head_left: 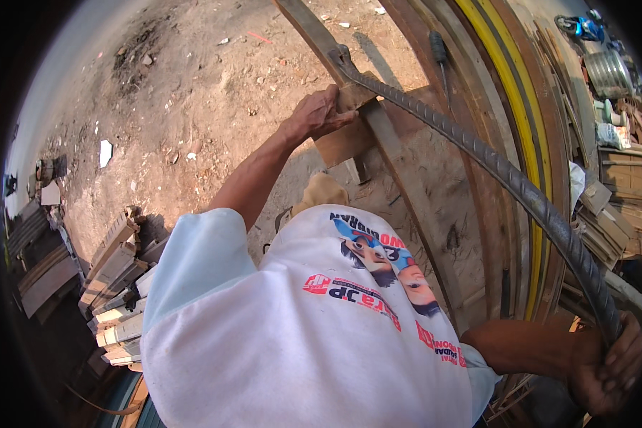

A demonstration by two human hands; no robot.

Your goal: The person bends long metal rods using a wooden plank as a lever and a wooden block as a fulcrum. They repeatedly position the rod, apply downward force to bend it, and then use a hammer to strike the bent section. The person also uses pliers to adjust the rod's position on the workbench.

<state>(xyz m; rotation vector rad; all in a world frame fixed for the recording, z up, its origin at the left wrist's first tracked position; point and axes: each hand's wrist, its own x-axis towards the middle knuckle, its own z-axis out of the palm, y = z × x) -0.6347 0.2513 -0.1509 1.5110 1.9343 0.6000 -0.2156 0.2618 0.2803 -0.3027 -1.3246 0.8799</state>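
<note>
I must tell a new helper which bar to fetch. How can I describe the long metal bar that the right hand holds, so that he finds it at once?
Start at the wooden frame on the sandy ground. The bar runs from a plank there back to the right hand, which grips its near end. Unlike the flat planks and the yellow strip beside it, it is round, dark and ribbed.

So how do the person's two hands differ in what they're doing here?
The left hand lies with fingers spread on a small wooden block at the far end of the ribbed steel bar; the right hand is closed in a fist around the bar's near end. The left hand is stretched out ahead; the right hand sits low by the picture's lower right corner. Both are bare.
</note>
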